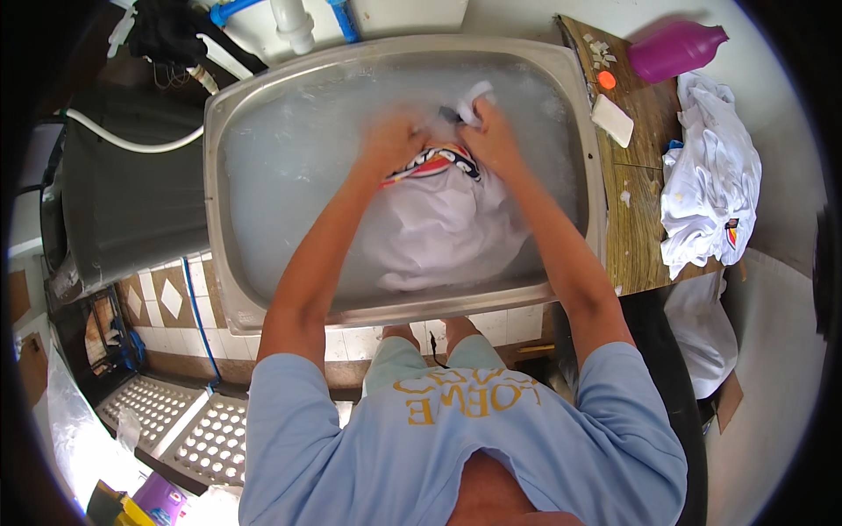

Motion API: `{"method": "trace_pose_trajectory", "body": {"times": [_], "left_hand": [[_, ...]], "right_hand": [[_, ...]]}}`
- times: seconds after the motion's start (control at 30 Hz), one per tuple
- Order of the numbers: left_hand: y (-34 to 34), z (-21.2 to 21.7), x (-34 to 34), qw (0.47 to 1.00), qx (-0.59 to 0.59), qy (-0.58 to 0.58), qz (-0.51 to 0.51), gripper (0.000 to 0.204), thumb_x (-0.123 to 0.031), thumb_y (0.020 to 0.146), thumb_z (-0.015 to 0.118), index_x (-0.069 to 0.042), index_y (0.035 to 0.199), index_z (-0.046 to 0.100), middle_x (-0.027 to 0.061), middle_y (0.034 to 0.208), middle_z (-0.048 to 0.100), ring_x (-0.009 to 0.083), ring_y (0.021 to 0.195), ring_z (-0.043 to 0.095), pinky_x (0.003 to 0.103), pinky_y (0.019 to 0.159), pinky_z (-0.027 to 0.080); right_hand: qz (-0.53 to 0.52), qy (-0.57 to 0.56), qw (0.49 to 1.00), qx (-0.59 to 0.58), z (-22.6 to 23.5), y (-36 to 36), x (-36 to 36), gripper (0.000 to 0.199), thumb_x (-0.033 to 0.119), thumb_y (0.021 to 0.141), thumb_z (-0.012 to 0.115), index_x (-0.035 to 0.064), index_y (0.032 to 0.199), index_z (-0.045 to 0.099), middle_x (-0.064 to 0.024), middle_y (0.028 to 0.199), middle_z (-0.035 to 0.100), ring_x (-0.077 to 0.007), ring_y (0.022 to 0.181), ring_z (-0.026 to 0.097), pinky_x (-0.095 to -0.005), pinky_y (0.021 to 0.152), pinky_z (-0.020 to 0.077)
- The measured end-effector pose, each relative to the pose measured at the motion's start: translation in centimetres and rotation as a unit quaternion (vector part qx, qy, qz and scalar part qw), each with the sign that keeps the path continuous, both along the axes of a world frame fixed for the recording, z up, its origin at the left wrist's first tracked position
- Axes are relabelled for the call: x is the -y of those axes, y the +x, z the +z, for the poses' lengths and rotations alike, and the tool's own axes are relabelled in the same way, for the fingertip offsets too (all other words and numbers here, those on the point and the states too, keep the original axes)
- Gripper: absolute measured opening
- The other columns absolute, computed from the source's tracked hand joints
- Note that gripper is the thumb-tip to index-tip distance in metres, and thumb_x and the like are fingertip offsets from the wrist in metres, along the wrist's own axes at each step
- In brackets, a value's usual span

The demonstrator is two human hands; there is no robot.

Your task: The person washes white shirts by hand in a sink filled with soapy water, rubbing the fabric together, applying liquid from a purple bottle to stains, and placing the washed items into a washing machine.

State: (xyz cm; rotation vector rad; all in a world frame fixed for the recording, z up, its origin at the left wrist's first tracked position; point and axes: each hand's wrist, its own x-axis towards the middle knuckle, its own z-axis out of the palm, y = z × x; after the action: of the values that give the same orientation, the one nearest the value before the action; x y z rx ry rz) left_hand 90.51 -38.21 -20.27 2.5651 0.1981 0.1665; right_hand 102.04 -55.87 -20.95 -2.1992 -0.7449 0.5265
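Note:
A white garment (447, 223) with a red, orange and black printed band lies partly under cloudy water in a wide metal basin (219, 254). Both hands are at its far end, close together near the basin's middle. My left hand (392, 140), blurred by motion, is closed on the cloth beside the printed band. Bunched white fabric with a dark patch sticks up from my right hand (491, 140), whose fingers are wrapped round it. The garment's near part spreads out loosely between my forearms.
Right of the basin, a wooden board (636, 223) carries a white soap bar (612, 121), an orange cap (606, 80), a purple bottle (675, 51) and piled white clothes (712, 175). A white hose (132, 140) crosses a dark grey bin (132, 202) at left.

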Motion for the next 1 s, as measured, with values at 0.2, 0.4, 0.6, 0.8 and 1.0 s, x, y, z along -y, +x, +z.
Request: {"method": "trace_pose_trajectory", "body": {"times": [0.2, 0.4, 0.6, 0.8, 1.0], "left_hand": [[1.2, 8.6, 1.8, 0.979, 0.152, -0.125, -0.051, 0.032, -0.027, 0.082, 0.067, -0.007, 0.107, 0.065, 0.0112, 0.112, 0.055, 0.0277, 0.103, 0.051, 0.035, 0.089, 0.041], [-6.7, 6.0, -0.2, 0.993, 0.034, -0.053, 0.098, 0.096, -0.052, 0.065, 0.076, -0.014, 0.141, 0.031, 0.0219, 0.135, 0.039, 0.0360, 0.130, 0.035, 0.054, 0.102, 0.030], [-6.9, 2.7, 1.2, 0.955, -0.139, -0.216, 0.146, 0.082, -0.038, 0.069, 0.078, -0.009, 0.133, 0.036, 0.0218, 0.129, 0.046, 0.0323, 0.119, 0.047, 0.045, 0.095, 0.041], [-9.8, 2.2, 1.5, 0.972, -0.003, -0.202, 0.120, 0.086, -0.030, 0.067, 0.081, -0.009, 0.136, 0.034, 0.0231, 0.124, 0.049, 0.0305, 0.120, 0.045, 0.044, 0.094, 0.042], [-12.1, 3.7, 6.3, 0.992, -0.037, -0.101, 0.064, 0.093, -0.016, 0.060, 0.084, -0.016, 0.139, 0.035, 0.0239, 0.130, 0.044, 0.0304, 0.120, 0.047, 0.041, 0.095, 0.044]], "right_hand": [[-0.055, 0.300, 0.951, -0.044, 4.2, -2.3, -1.8, 0.055, 0.018, 0.066, 0.079, -0.0015, 0.110, 0.053, -0.0120, 0.099, 0.062, -0.0214, 0.090, 0.060, -0.0329, 0.079, 0.0484], [-0.105, 0.384, 0.891, -0.217, 10.4, -1.7, -0.7, 0.057, 0.014, 0.071, 0.075, -0.0025, 0.119, 0.049, -0.0127, 0.100, 0.062, -0.0210, 0.093, 0.061, -0.0299, 0.079, 0.0499], [0.007, 0.032, 0.991, 0.128, 10.3, -1.4, 3.4, 0.073, 0.035, 0.074, 0.074, -0.0019, 0.129, 0.043, -0.0194, 0.109, 0.061, -0.0283, 0.102, 0.060, -0.0357, 0.090, 0.0454], [0.048, -0.240, 0.954, 0.172, 10.3, -8.4, 9.7, 0.079, 0.050, 0.073, 0.071, -0.0022, 0.127, 0.047, -0.0238, 0.120, 0.056, -0.0351, 0.107, 0.057, -0.0394, 0.090, 0.0456], [0.016, -0.144, 0.986, 0.085, 4.4, -11.9, 5.8, 0.079, 0.043, 0.071, 0.072, -0.0046, 0.128, 0.043, -0.0205, 0.117, 0.056, -0.0354, 0.105, 0.057, -0.0419, 0.091, 0.0459]]}}
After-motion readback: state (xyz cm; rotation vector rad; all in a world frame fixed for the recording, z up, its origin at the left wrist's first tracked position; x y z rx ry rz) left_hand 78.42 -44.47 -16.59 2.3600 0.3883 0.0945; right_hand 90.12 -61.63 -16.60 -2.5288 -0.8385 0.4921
